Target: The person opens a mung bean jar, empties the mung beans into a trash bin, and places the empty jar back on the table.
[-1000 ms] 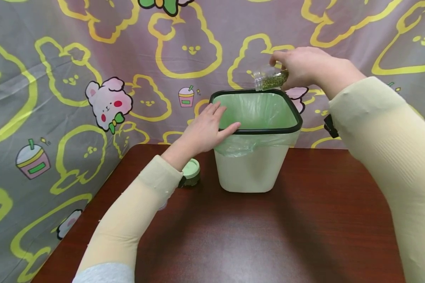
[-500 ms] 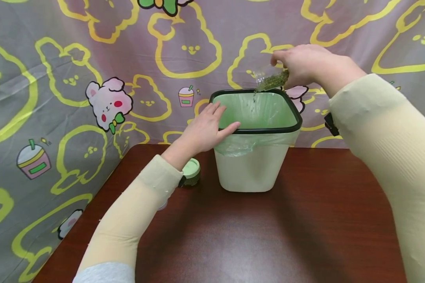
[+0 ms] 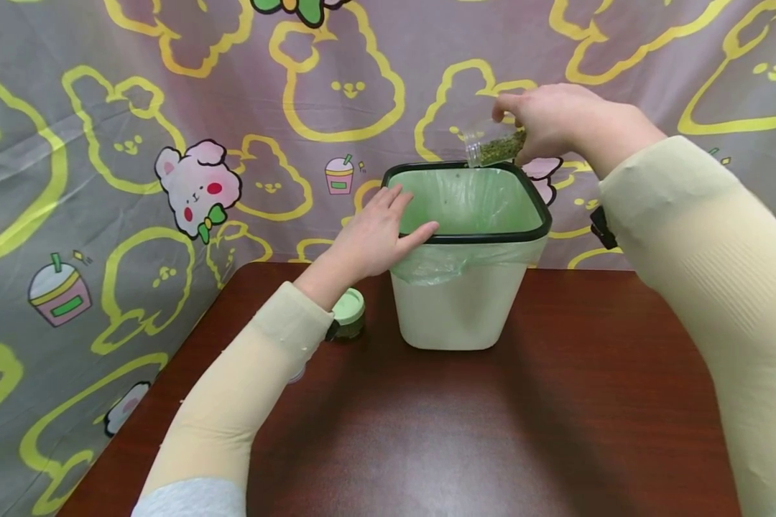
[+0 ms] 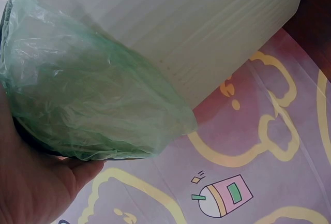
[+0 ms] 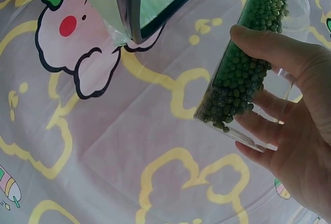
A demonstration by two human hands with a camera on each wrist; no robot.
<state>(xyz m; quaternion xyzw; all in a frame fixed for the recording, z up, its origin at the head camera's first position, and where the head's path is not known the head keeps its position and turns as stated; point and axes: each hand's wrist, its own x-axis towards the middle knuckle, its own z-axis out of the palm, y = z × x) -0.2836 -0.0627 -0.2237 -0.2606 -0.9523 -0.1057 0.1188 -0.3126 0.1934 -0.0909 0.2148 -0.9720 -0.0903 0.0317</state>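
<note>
My right hand (image 3: 556,122) holds a clear plastic jar (image 3: 496,147) of small green beans, likely mung beans, over the back right rim of a white bin (image 3: 455,309). The jar lies nearly sideways, its open mouth toward the bin. In the right wrist view the thumb and fingers wrap the jar, and beans (image 5: 235,76) lie along its lower side. A few dark specks show against the green bag (image 3: 478,201) lining the bin. My left hand (image 3: 378,233) rests on the bin's black rim (image 3: 485,238) at the left, fingers extended and thumb spread.
A small jar with a pale green lid (image 3: 349,307) stands on the brown table (image 3: 414,438), left of the bin and partly behind the left wrist. A clear round item (image 3: 297,374) peeks out beside the left sleeve. A patterned curtain (image 3: 187,86) hangs behind.
Half a second ago the jar's mouth tipped lower and several beans fell into the bin. Now it is closer to level, with fewer beans falling. My left hand has stayed on the rim.
</note>
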